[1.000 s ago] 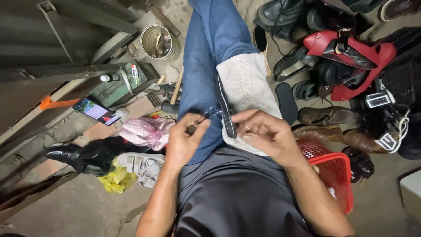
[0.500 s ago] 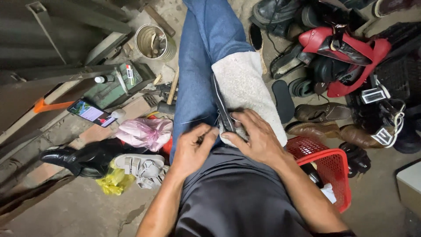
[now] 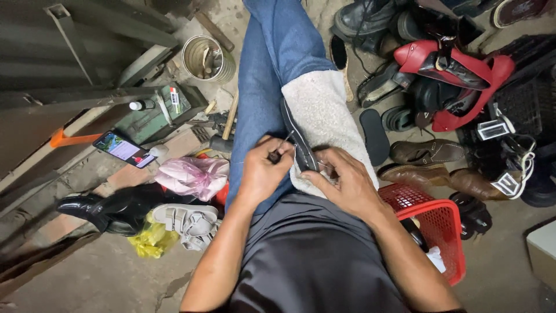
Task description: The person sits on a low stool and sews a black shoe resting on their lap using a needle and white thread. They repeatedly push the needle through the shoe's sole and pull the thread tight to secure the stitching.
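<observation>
While both hands work a dark shoe (image 3: 298, 142), a pink bag (image 3: 194, 175) lies left.

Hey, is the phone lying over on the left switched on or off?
On. The phone lies face up on the ledge beside the green box, and its screen is lit with a bright picture.

The floor is bare, dusty grey concrete (image 3: 87, 284), cracked near the bottom edge. Along the left runs a wall of dark corrugated metal sheeting (image 3: 40, 64) (dented and grimy), with worn reddish bricks (image 3: 58, 223) at its foot. The light is dim and even.
</observation>
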